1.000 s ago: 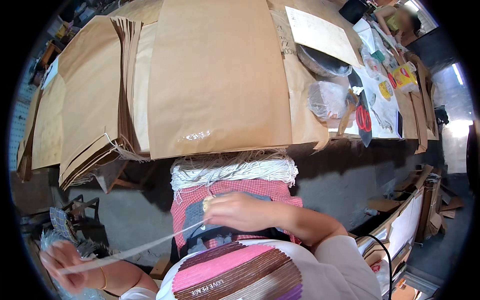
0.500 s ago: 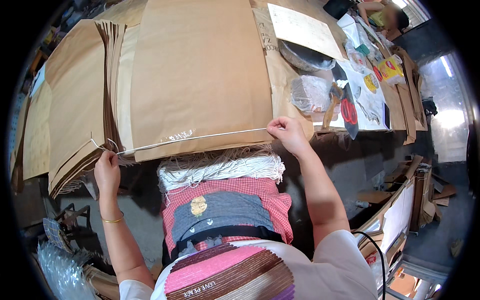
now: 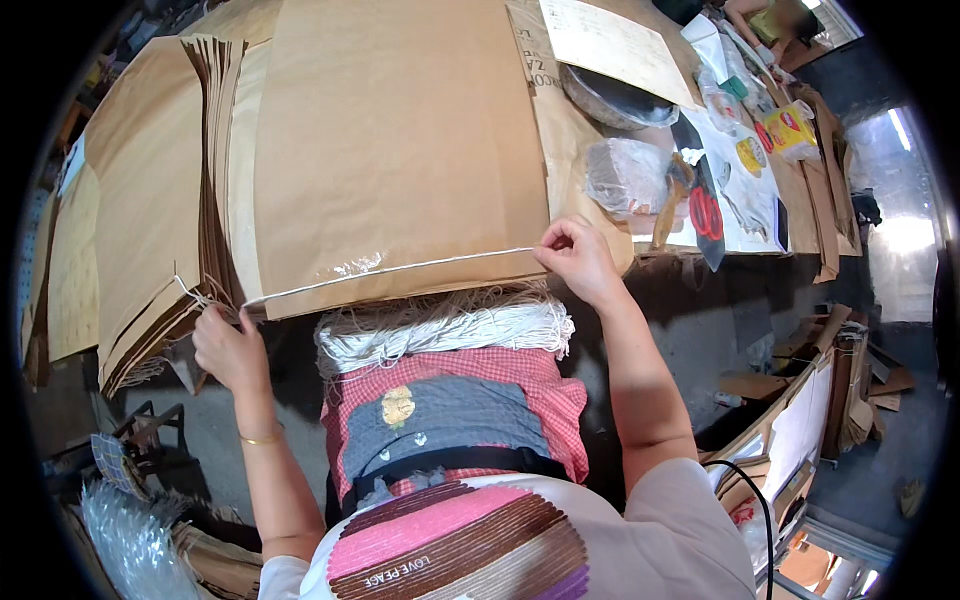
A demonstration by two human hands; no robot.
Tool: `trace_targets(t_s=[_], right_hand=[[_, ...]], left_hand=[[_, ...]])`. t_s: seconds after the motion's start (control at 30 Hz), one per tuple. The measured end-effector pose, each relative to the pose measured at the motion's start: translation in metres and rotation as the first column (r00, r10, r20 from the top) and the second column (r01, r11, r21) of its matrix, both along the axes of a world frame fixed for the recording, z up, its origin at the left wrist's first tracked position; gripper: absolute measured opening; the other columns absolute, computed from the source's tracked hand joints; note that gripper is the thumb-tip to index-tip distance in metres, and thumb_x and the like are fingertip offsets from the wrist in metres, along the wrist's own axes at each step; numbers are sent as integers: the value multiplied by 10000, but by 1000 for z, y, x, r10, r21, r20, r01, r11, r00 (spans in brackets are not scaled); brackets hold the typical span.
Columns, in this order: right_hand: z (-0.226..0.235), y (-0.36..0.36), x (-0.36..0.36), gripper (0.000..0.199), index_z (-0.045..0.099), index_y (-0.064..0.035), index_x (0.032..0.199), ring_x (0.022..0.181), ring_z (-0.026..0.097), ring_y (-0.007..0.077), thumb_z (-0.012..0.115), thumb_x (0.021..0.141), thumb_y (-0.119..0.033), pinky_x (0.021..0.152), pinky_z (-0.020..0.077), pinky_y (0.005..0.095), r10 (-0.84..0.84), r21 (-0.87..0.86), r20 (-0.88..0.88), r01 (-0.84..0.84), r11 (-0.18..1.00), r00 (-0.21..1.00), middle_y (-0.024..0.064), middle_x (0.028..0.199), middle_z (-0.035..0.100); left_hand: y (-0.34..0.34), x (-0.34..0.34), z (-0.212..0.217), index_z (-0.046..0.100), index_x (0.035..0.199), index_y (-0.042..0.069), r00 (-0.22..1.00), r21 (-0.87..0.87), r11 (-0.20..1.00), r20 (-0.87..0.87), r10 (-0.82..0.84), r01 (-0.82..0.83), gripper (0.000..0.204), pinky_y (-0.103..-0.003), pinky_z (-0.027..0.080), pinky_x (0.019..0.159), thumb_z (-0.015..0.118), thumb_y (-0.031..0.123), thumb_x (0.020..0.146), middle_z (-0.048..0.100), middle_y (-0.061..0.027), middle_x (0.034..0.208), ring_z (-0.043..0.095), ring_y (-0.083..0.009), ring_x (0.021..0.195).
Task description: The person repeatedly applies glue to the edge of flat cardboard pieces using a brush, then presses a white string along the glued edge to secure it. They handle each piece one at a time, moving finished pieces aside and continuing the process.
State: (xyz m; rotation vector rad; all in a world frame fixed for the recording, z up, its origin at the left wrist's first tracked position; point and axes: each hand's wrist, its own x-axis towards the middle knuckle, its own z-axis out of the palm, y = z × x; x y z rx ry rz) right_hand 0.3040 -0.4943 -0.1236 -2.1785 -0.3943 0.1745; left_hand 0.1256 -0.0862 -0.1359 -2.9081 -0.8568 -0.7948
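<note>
Head view, looking down: left hand (image 3: 228,348) pinched shut on one end of a thin white string (image 3: 400,268), just under the lower left corner of a large flat brown paper bag (image 3: 395,150). Right hand (image 3: 578,258) pinched shut on the other end, at the bag's lower right corner. Hands well apart, string stretched taut between them and lying along the bag's lower edge, touching the glossy strip there. Bag spread on the worktable (image 3: 580,140) atop more brown paper. Further stack of flat brown bags (image 3: 150,200) on edge just to the left. Thick bundle of white strings (image 3: 445,328) resting on the lap, just below the bag's edge, above a red checked cloth (image 3: 520,370). Red-handled scissors (image 3: 706,212) on the table, right of the right hand.
</note>
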Motion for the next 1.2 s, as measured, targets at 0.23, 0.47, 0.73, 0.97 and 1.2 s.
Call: trace_targets(t_s=[0.23, 0.47, 0.73, 0.97, 1.2], right_hand=[[-6, -2, 0, 240, 487, -57, 780, 703, 481, 84, 710, 699, -21, 630, 431, 252, 86, 298, -410, 44, 954, 908, -10, 755, 492], [-13, 31, -28, 337, 562, -43, 917, 883, 600, 259, 746, 638, 2, 736, 504, 346, -50, -33, 455, 73, 997, 889, 123, 1003, 585], [-1, 37, -9, 61, 665, -3, 783, 718, 593, 232, 701, 759, -46, 627, 474, 316, 185, 50, 162, -195, 980, 969, 100, 775, 613], [-4, 57, -3, 133, 652, -14, 845, 687, 575, 218, 711, 763, -101, 618, 465, 320, 24, -258, 167, 20, 966, 986, 95, 781, 607], [-29, 95, -34, 594, 463, -35, 1319, 1191, 463, 337, 657, 785, -208, 987, 377, 453, 226, -399, 627, 58, 915, 746, 153, 1310, 487]], left_hand=[[-62, 10, 7, 547, 992, 16, 836, -80, 834, 124, -535, 546, 213, -415, 455, 736, 590, -11, 785, 565, -154, 964, 559, -335, 859], [-46, 13, 8, 587, 1141, 34, 700, -197, 694, -48, -712, 692, 443, -438, 413, 914, 567, -35, 704, 559, -114, 1116, 492, -326, 1066], [-27, 36, 48, 634, 1066, 5, 639, -535, 555, -38, -769, 637, 426, -376, 452, 857, 757, 177, 697, 584, -115, 1026, 549, -303, 995], [-36, 56, 19, 555, 810, -7, 894, -502, 793, -81, -442, 346, 152, -394, 460, 618, 653, 109, 820, 566, -152, 778, 582, -338, 715], [-79, 45, 15, 489, 1154, -3, 784, -92, 788, -78, -615, 609, 420, -447, 454, 869, 634, 146, 790, 575, -188, 1070, 555, -373, 1027]])
